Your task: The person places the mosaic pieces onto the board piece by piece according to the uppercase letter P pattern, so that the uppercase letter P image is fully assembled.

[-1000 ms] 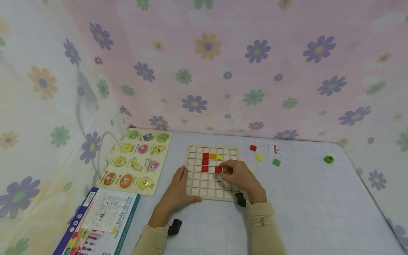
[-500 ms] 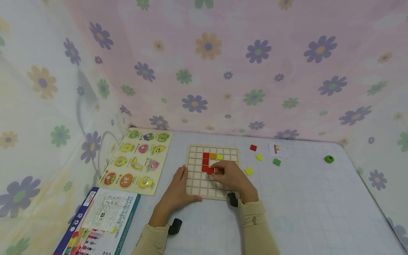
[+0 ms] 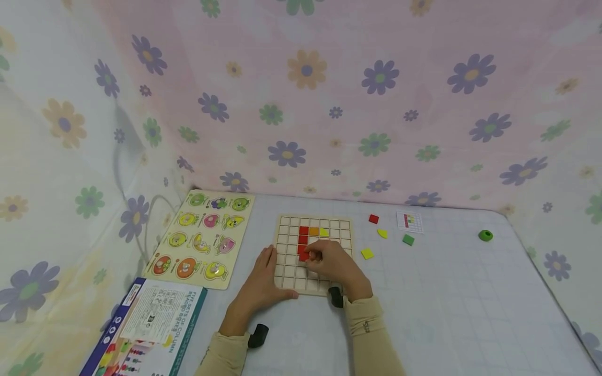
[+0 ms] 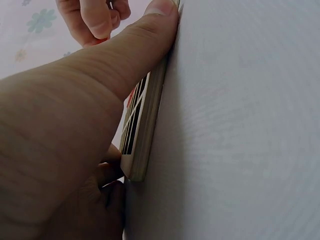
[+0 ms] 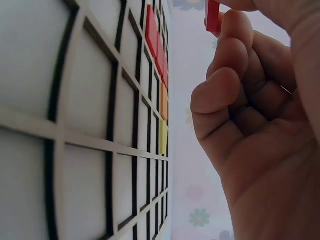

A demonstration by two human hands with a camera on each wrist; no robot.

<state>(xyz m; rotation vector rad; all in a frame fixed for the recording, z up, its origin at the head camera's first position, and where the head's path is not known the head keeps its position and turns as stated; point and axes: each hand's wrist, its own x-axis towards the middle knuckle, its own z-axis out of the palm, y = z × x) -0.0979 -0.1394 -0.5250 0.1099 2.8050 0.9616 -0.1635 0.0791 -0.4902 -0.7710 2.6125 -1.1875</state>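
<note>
A wooden grid board point(image 3: 289, 271) lies on the table, with red square tiles point(image 3: 303, 239) in a column, plus an orange tile point(image 3: 314, 231) and a yellow tile point(image 3: 324, 232) along the top of that column. Between thumb and fingers, my right hand point(image 3: 335, 265) pinches a red square tile point(image 5: 212, 16), held just over the cell below the column. The other fingers of that hand are curled in. My left hand point(image 3: 260, 279) rests against the board's left side and near corner, thumb stretched along the front edge point(image 4: 150, 125).
Right of the board lie a loose red tile point(image 3: 373, 219), two yellow pieces point(image 3: 367, 253), a green tile point(image 3: 408, 239) and a pattern card point(image 3: 410, 221). A green bead point(image 3: 485, 235) is farther right. On the left are a fruit puzzle board point(image 3: 188, 245) and a box point(image 3: 155, 313).
My right hand has carried the red tile leftward across the board to the lower end of the red column, uncovering a yellow tile on the table. The left hand has stayed put.
</note>
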